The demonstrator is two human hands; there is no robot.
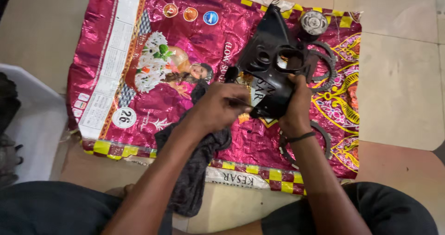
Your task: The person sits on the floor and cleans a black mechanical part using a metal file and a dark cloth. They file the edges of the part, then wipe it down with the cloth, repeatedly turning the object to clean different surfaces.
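My right hand (296, 106) grips the near end of a black metal engine cover (268, 61) with round holes, held tilted above a pink printed sack (153, 45) spread on the floor. My left hand (221, 106) is closed on a thin tool whose tip touches the cover's lower edge. A dark grey rag (197, 170) lies under my left forearm and hangs toward me.
Round metal rings and toothed plates (328, 68) lie on the sack to the right of the cover. A small round silver part (314, 22) sits at the sack's far right corner. Another ring (324, 142) lies near my right wrist. A white container (37, 123) stands at the left.
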